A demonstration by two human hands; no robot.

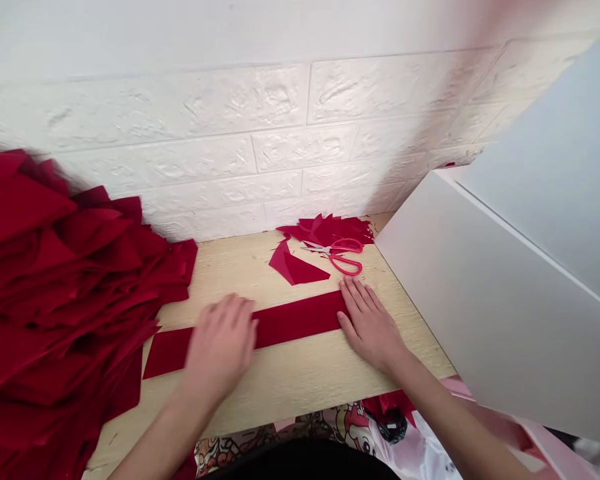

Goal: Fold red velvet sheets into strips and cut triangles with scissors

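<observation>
Hands (220, 347) (373, 327) on velvety red felt strip (297, 321)

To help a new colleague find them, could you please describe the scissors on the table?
Against the white brick wall, at the far edge of the wooden table, sits a heap of red fabric scraps. Just in front lie the scissors, alone in having silver blades and pinkish-red loop handles.
</observation>
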